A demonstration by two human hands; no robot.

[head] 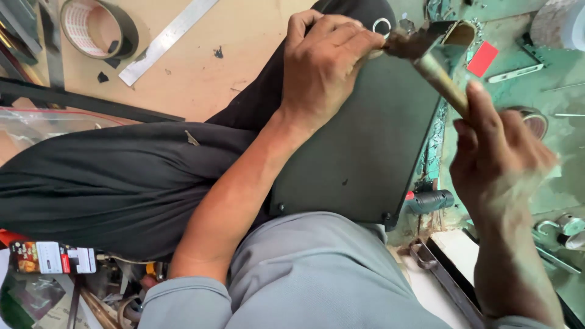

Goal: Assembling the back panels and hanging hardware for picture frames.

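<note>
A flat dark grey panel (365, 152) rests on my lap and leans against the green workbench. My left hand (326, 61) presses down on the panel's top edge, fingers curled over it beside a small metal ring (381, 26). In my right hand (496, 152) I grip the wooden handle of a hammer (442, 79), whose metal head sits at the panel's upper right corner. What lies under the left fingers is hidden.
A roll of tape (97, 27) and a steel ruler (167, 38) lie on the brown board at upper left. The green workbench (548, 91) holds a red card (482, 59), metal brackets and small parts. Black trousers (122, 183) cover my left leg.
</note>
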